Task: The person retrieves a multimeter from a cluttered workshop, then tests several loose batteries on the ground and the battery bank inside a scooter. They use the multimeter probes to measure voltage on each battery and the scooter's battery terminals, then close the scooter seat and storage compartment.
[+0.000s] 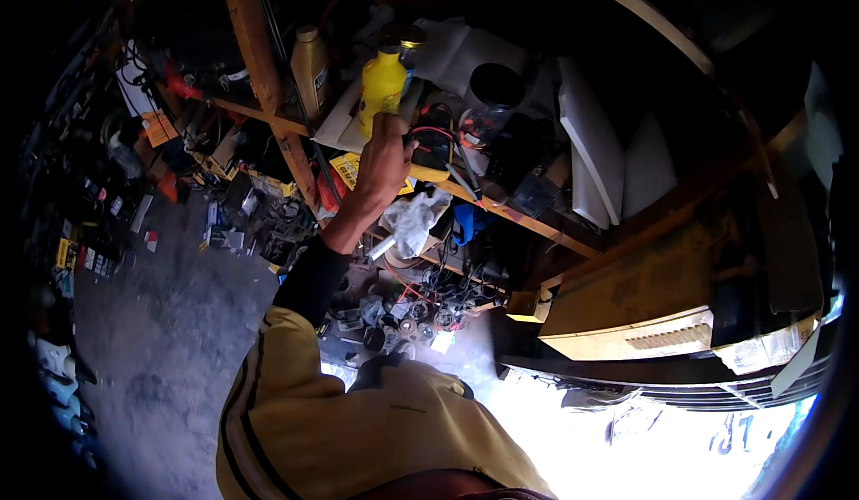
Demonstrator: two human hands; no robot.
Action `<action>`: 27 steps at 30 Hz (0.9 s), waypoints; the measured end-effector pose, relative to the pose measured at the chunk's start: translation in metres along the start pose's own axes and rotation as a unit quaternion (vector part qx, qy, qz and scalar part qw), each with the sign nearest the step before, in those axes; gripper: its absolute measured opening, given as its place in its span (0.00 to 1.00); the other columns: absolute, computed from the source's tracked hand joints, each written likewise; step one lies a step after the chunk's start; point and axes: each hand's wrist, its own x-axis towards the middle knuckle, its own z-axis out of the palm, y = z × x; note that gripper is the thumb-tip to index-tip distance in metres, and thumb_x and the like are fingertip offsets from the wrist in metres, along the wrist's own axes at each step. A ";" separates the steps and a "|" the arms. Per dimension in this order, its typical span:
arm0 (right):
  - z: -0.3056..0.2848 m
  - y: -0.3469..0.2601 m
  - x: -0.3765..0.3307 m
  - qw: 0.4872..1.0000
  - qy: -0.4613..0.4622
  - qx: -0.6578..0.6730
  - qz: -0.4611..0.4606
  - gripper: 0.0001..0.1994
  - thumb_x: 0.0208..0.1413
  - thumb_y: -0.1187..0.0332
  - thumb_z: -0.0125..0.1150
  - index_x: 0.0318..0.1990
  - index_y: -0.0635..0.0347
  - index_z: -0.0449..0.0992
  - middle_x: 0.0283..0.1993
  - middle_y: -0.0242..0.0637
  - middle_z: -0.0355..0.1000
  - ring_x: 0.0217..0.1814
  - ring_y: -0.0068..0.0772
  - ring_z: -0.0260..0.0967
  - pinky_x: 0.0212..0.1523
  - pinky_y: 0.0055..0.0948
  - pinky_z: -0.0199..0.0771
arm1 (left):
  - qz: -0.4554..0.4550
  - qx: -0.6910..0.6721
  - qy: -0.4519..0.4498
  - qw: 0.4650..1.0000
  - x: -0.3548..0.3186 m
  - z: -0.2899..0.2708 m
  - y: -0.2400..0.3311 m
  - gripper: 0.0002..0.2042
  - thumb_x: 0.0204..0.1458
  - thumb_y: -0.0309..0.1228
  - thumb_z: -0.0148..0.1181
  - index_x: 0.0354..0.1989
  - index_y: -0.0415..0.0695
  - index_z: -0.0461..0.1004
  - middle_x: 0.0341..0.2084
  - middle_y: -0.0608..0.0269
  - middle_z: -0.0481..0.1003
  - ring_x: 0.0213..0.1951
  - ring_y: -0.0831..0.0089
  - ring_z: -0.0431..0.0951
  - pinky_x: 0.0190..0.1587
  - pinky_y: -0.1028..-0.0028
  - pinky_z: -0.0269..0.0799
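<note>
My left hand (pixel 385 158) reaches up to a cluttered wooden shelf, its fingers curled and closed. It is at the lower part of a yellow bottle (pixel 383 86), overlapping it in view. What the fingers hold, if anything, is hidden. Just right of the hand lies a dark multimeter (pixel 431 149) with yellow edges and red and black leads. Behind the multimeter stands a clear jar (pixel 486 111) with a black lid and small orange things inside. A tan bottle (pixel 309 68) stands to the left, beside a wooden post. My right hand is out of view.
A wooden beam (pixel 519 218) edges the shelf. White panels (pixel 591 155) lean at its right. A crumpled plastic bag (pixel 416 222) is below my hand, above tangled cables and small parts. A large cardboard box (pixel 631 294) is at right. Many boxes line the floor (pixel 161 339) at left.
</note>
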 end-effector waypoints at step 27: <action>0.031 -0.023 -0.004 0.998 -0.022 -0.040 -0.041 0.09 0.63 0.64 0.61 0.40 0.61 0.73 0.31 0.40 0.74 0.33 0.34 0.72 0.35 0.36 0.75 | 0.066 -0.031 -0.003 0.997 -0.025 0.032 -0.057 0.19 0.57 0.17 0.59 0.58 0.37 0.76 0.53 0.42 0.74 0.55 0.41 0.76 0.57 0.52 0.74</action>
